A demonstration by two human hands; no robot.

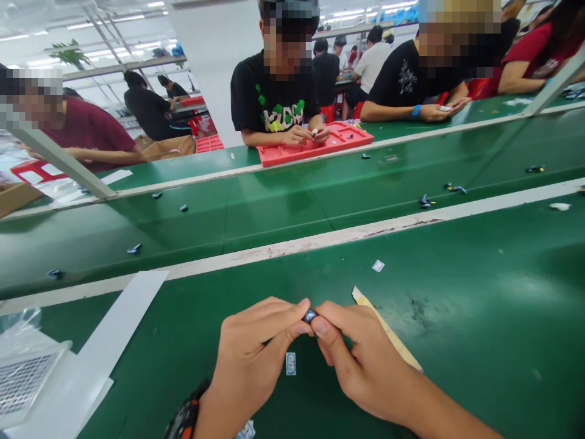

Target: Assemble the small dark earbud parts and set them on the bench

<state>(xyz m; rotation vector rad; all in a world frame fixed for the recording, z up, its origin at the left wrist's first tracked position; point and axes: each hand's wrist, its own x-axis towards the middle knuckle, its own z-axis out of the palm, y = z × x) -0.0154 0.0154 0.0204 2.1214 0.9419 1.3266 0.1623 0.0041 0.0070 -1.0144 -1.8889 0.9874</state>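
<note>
A small glossy dark-blue earbud is pinched between the fingertips of both hands, above the green bench. My left hand is closed on it from the left, thumb and forefinger at its edge. From the other side my right hand grips it, the thumb in front. The fingers cover much of the earbud. Under the hands lies a small blue-and-white label. Partly behind my right hand is a flat yellow strip with a pale pointed tip.
Another label lies farther back. White sheets and a mesh-patterned tray are at left. Beyond a pale rail, the green belt carries several scattered dark-blue pieces. A co-worker sits opposite at a red tray.
</note>
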